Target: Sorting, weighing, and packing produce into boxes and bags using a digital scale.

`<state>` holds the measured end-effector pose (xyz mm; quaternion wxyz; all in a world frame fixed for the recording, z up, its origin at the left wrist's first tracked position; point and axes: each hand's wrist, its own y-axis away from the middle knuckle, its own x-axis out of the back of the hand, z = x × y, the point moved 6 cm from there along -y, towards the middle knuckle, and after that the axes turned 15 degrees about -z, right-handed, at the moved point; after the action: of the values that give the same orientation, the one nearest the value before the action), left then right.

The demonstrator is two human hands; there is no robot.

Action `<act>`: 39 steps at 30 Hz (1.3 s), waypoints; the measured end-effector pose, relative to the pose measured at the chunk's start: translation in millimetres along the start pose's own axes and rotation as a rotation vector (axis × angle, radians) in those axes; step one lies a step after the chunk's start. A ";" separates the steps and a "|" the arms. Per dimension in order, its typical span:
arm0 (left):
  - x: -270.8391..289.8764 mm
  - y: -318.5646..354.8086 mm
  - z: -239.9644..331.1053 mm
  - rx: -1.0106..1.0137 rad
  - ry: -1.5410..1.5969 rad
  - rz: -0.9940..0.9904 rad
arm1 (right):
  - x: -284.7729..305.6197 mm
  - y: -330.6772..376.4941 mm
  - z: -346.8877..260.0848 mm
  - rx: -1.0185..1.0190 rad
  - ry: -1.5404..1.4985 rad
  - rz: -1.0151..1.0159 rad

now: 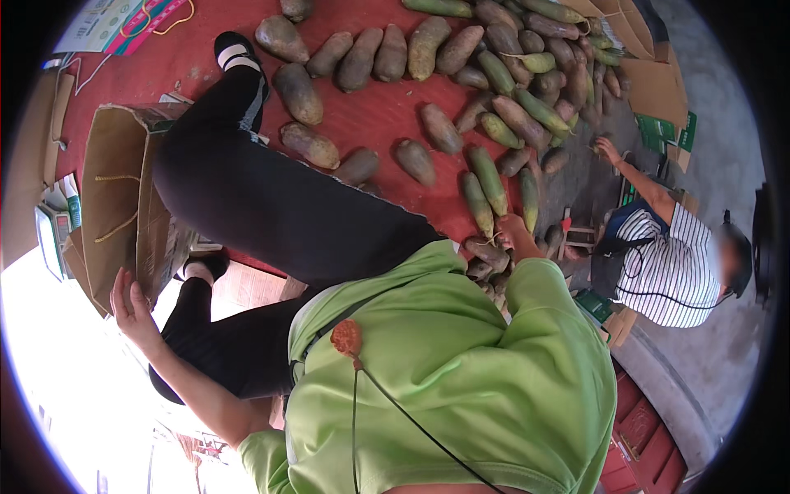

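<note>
My right hand [513,235] reaches out at the right and closes on the tail end of a green radish [489,179]. A second green radish [476,202] lies right beside it, its thin root close to my fingers. My left hand [134,314] is raised at the left with its fingers stretched out, holding nothing. It is nearest to an upright brown cardboard carton [115,198] with a yellow cord handle, whose inside I cannot see. Several purplish-brown radishes [415,162] and more green ones lie on the red floor covering around my right hand.
My legs [288,198] stretch leftward between carton and radishes. A dense radish heap [568,66] covers the far right. Another person in a striped shirt [683,263] sits at the right, one hand reaching toward the heap. Open cardboard boxes [654,86] stand behind it; a printed carton [115,25] lies far left.
</note>
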<state>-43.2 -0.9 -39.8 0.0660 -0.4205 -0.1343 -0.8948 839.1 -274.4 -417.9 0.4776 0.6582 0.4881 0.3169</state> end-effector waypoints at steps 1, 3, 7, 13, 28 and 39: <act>18.7 6.3 19.6 -0.004 -0.067 0.019 | 1.6 -6.5 -29.8 -0.231 -0.581 0.125; 39.3 21.4 24.6 -0.022 -0.189 0.098 | 20.7 19.6 -111.4 -0.507 -1.130 0.234; 16.4 5.8 3.6 -0.048 -0.181 0.098 | 11.1 64.1 -109.0 -0.586 -1.144 0.410; 14.4 5.0 -9.2 -0.033 -0.071 0.137 | -2.4 65.4 -110.0 -0.489 -1.515 0.497; 21.3 9.4 -20.9 0.116 -0.100 0.162 | -28.0 -9.1 -70.3 -0.164 -2.227 0.482; 19.8 12.5 13.1 -0.035 -0.135 0.225 | 8.2 32.3 -14.7 -0.155 -1.666 0.855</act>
<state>-43.3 -9.1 -14.2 0.1495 -0.4932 -0.0745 -0.8537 839.7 -264.2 -382.9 0.5588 0.7627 -0.3166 -0.0762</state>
